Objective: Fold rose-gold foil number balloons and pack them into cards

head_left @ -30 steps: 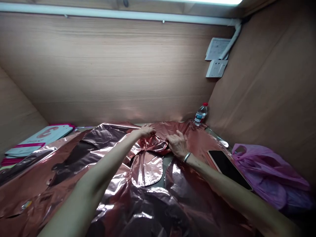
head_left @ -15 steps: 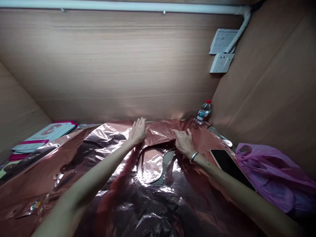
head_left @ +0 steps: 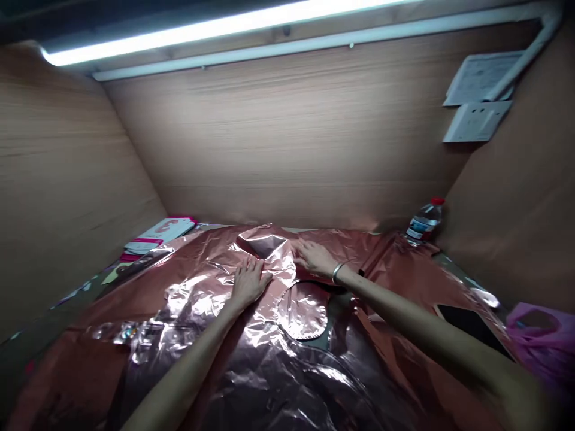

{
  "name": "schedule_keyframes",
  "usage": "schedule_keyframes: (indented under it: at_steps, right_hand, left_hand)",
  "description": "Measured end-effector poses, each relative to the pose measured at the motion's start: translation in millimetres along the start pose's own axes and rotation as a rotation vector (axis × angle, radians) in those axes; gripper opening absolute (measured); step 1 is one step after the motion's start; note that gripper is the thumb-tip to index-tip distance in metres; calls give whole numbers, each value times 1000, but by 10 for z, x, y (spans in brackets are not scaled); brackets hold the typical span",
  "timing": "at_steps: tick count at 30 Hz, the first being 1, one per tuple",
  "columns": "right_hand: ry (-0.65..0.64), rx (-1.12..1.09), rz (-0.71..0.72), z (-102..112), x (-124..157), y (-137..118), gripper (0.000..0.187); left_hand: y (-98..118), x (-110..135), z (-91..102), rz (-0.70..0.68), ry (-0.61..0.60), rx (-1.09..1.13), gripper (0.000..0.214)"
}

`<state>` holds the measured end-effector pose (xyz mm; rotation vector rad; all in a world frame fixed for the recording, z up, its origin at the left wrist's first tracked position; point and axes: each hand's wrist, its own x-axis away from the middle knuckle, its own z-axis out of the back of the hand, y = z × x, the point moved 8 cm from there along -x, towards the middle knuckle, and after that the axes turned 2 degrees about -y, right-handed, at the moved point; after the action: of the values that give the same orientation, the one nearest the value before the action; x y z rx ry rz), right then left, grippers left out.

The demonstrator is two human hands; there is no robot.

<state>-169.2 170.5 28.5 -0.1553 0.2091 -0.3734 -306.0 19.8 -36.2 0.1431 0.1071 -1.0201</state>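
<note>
A large flat foil balloon [head_left: 269, 371], shiny copper-pink and wrinkled, covers most of the work surface. Near its middle is a curved opening with a rounded, seam-edged flap [head_left: 303, 311]; the grey surface shows through beside it. My left hand [head_left: 248, 281] lies flat on the foil left of that opening, fingers stretched out. Just above the opening, my right hand [head_left: 315, 258], with a silver bangle at the wrist, rests on the foil with its fingers pointing left and extended. Between and beyond the hands, the foil's far part stands up in a folded crease.
A phone [head_left: 471, 328] lies on the right, beside a pink plastic bag [head_left: 541, 341]. A red-capped water bottle [head_left: 424, 222] stands in the back right corner. Printed packets [head_left: 157, 233] are stacked at the back left. Wooden panels [head_left: 291, 137] enclose three sides.
The view has tilted up and shifted left, bringing a lamp into sight. My left hand has come nearer and flattened on the foil; my right hand's fingers have straightened leftward. The foil is newly creased between them.
</note>
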Motion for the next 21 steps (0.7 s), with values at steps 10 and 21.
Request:
schedule_keyframes:
  at_steps: [10,21]
  right_hand:
    - [-6,36,70,-443,-1120,-350,47]
    - [37,33,-155,-976,-1925,-216,47]
  left_hand:
    - [12,49,20,9,4,85,58]
    - [-47,21,-51,46,-33,116,64]
